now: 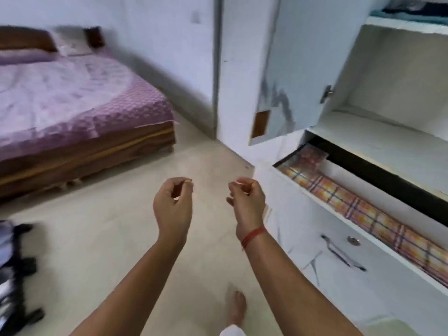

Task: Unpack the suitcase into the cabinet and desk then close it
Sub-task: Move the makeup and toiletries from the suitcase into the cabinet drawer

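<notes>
Head view — left hand (173, 208) and right hand (247, 207) loosely curled, empty — suitcase (13, 270) well left.

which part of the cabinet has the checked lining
The open drawer at the bottom, lined in orange checks. The shelf above it is plain white; the top shelf holds folded cloth.

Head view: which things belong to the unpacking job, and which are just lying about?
Job: suitcase at the left edge; cabinet, door open; drawer, pulled out; left hand and right hand, both holding nothing.
Lying about: bed; pillows; checked liner in the drawer.
</notes>
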